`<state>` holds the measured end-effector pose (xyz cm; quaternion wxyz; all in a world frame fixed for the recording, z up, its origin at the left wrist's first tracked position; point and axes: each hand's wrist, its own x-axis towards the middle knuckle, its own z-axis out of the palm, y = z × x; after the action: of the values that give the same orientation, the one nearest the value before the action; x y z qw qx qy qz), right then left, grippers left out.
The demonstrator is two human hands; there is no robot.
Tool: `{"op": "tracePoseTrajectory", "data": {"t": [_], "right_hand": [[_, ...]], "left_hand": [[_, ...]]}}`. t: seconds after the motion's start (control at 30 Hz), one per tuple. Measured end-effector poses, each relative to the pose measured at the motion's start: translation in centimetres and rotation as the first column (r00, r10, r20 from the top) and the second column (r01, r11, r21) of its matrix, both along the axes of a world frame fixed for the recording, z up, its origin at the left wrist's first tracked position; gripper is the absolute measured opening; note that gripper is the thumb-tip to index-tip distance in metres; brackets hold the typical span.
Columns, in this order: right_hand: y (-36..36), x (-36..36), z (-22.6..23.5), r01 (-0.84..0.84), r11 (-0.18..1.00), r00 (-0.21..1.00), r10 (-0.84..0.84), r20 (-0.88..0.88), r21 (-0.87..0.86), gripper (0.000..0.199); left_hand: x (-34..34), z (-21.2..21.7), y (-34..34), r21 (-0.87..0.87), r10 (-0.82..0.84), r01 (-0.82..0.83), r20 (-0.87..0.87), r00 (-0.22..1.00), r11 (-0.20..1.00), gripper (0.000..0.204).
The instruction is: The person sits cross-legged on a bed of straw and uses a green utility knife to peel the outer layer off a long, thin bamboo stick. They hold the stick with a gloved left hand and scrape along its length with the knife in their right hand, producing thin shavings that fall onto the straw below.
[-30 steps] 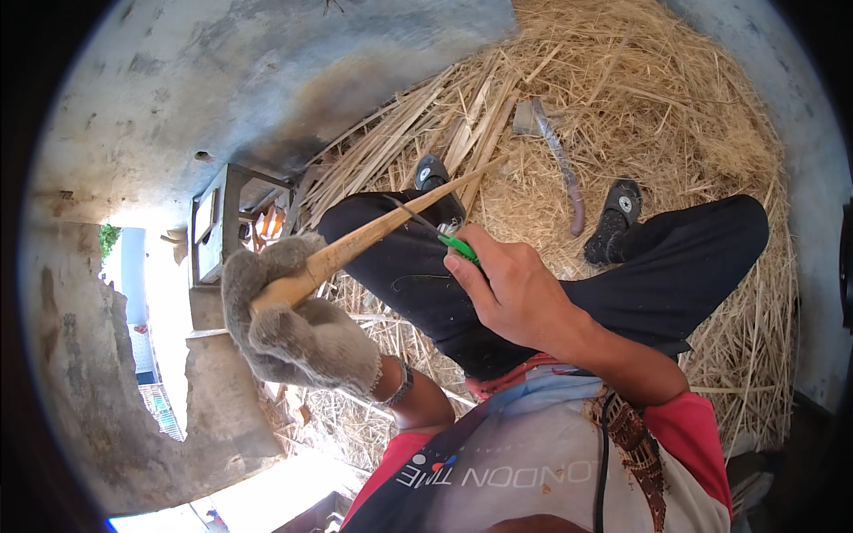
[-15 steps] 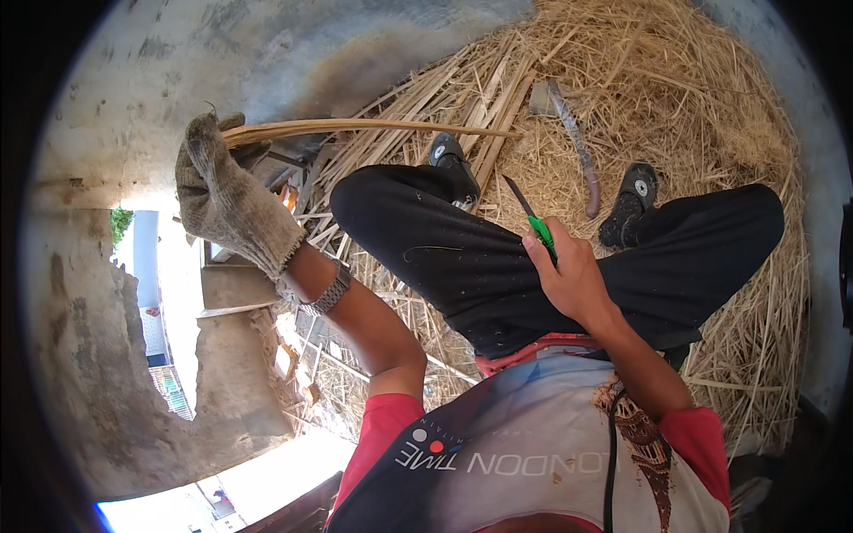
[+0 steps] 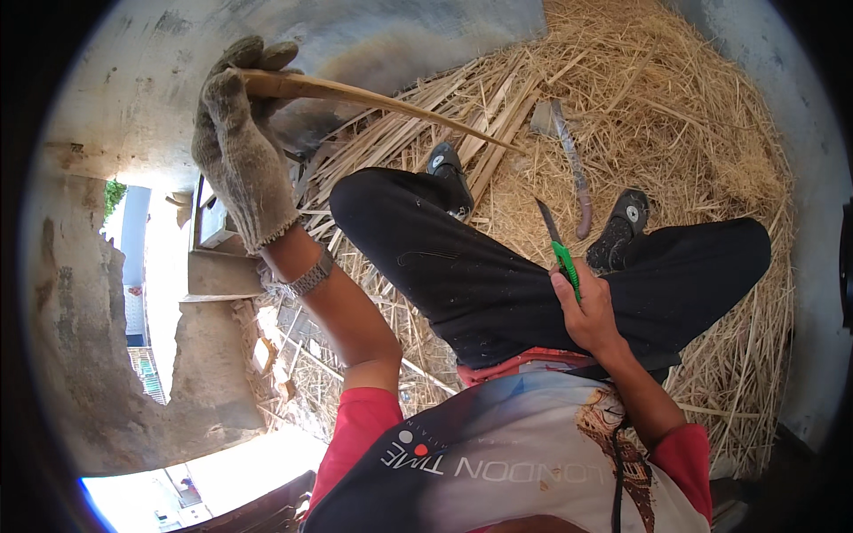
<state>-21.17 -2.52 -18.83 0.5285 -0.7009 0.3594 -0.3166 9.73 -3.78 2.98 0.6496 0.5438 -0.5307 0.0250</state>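
My left hand (image 3: 244,147), in a knitted work glove, is raised at the upper left. It grips one end of a long, flat bamboo strip (image 3: 373,99), which slants down to the right and tapers to a thin tip above the straw. In front of my lap, my bare right hand (image 3: 586,311) holds a green utility knife (image 3: 566,269). Its dark blade is out and points up and to the left, well apart from the strip.
Thin shavings (image 3: 675,115) heap over the floor ahead, with a bundle of split strips (image 3: 426,111) at their left. A machete-like blade with a brown handle (image 3: 570,160) lies between my feet. A concrete wall (image 3: 222,409) with a broken opening stands at left.
The gloved left hand has risen, lifting the strip's held end so it slopes more steeply. My right hand with the knife has shifted slightly right and down.
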Motion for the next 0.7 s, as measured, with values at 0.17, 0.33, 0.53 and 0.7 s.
{"op": "tracePoseTrajectory", "data": {"t": [0.17, 0.33, 0.53, 0.7], "right_hand": [[-3.6, 3.5, 2.0, -0.048, 0.981, 0.999, 0.045, 0.020, 0.187, 0.021], [-4.3, 7.3, 8.0, -0.045, 0.999, 0.999, 0.045, 0.004, 0.009, 0.022], [-1.4, 5.8, 11.7, -0.148, 0.979, 0.963, 0.175, 0.206, -0.143, 0.022], [-2.0, 5.0, 6.8, -0.087, 0.980, 0.949, 0.028, -0.313, -0.179, 0.021]], "left_hand": [[-0.7, 1.0, -2.3, 0.025, -0.077, 0.076, 0.051, 0.996, 0.997, 0.049], [-5.1, 0.5, -0.2, 0.069, 0.110, -0.117, 0.101, 0.989, 0.991, 0.035], [-8.5, -3.8, 4.1, -0.123, 0.565, -0.563, 0.365, 0.740, 0.817, 0.033], [-9.8, -6.4, 6.6, -0.169, 0.555, -0.530, 0.182, 0.812, 0.831, 0.033]]}}
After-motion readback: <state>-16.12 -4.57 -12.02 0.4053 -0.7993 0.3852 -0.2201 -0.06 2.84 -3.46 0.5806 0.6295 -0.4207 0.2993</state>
